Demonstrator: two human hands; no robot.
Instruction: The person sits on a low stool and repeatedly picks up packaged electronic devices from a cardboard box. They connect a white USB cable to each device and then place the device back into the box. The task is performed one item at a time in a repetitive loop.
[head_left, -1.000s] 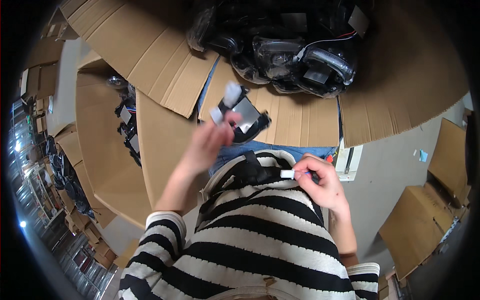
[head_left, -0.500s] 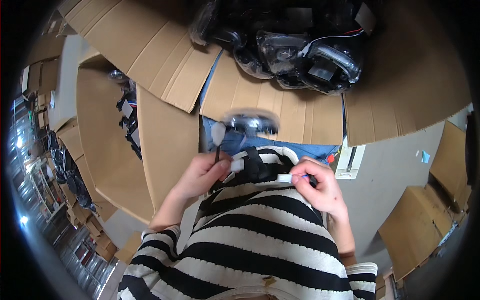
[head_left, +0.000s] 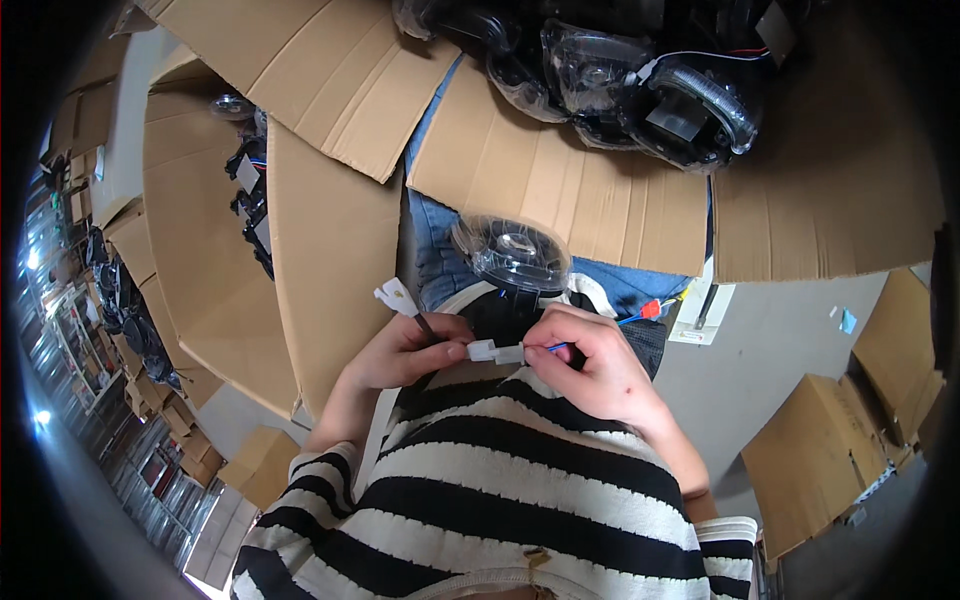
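Observation:
My left hand (head_left: 408, 355) pinches a white plug connector (head_left: 482, 350) between thumb and fingers. From the same hand a dark cable sticks up, ending in another white connector (head_left: 397, 297). A second white plug connector (head_left: 509, 354), with thin blue and reddish wires behind it, is gripped by my right hand (head_left: 592, 360). The two plugs meet end to end in front of my striped shirt; how deeply they engage I cannot tell. Just beyond my hands rests a round lamp (head_left: 515, 252) with a clear lens, partly wrapped in film. A small red connector (head_left: 651, 309) on wires shows beside my right hand.
An open carton with flaps (head_left: 560, 200) lies ahead, holding several film-wrapped black lamps (head_left: 690, 120). Another carton (head_left: 335, 270) with lamp parts stands at the left. Further cardboard boxes (head_left: 810, 460) sit on the floor at the right, near a white panel (head_left: 702, 318).
My right hand has moved left, bringing its plug against the one in my left hand. The round lamp, blurred before, now rests still. My view has shifted slightly.

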